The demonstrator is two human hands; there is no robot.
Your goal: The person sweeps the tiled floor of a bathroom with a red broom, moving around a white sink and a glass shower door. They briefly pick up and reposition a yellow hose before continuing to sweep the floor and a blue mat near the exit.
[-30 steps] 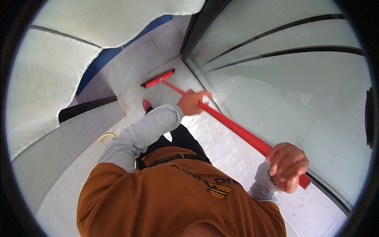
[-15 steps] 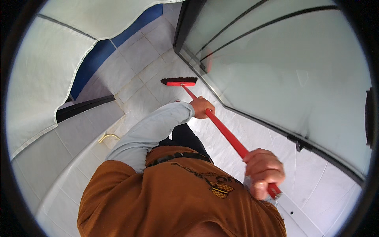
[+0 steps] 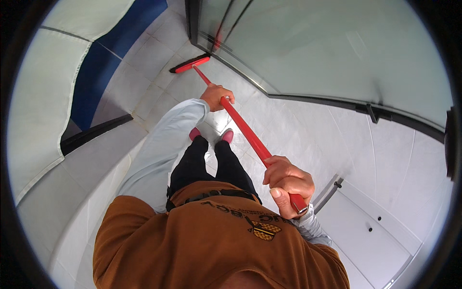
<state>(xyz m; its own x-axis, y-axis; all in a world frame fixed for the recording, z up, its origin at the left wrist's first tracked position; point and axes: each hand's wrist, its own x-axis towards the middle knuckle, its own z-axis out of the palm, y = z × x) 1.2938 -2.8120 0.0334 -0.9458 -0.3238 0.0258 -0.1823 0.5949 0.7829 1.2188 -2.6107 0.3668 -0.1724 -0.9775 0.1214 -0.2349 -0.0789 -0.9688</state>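
A red broom (image 3: 246, 131) slants across the view, its dark-bristled head on the tiled floor (image 3: 226, 115) close to the glass partition's lower corner. Partway down the handle, my left hand (image 3: 216, 97) is closed round it, the arm stretched forward in a pale grey sleeve. My right hand (image 3: 288, 184) wraps the handle near its upper end, in front of my chest, with the capped tip sticking out below the fist. The broom's red block and bristles show fully.
A frosted glass partition (image 3: 327, 58) in a dark frame runs along the right. White curtains (image 3: 48, 96) hang on the left over a blue strip (image 3: 91, 86). A white cabinet (image 3: 365, 236) with dark knobs stands at lower right. My pink shoes (image 3: 227, 136) stand behind the broom head.
The broom head has moved left and farther away, turning to a slant near the frame's corner. Both hands went forward and left with the handle, and the view shifted, bringing my shoes into sight.
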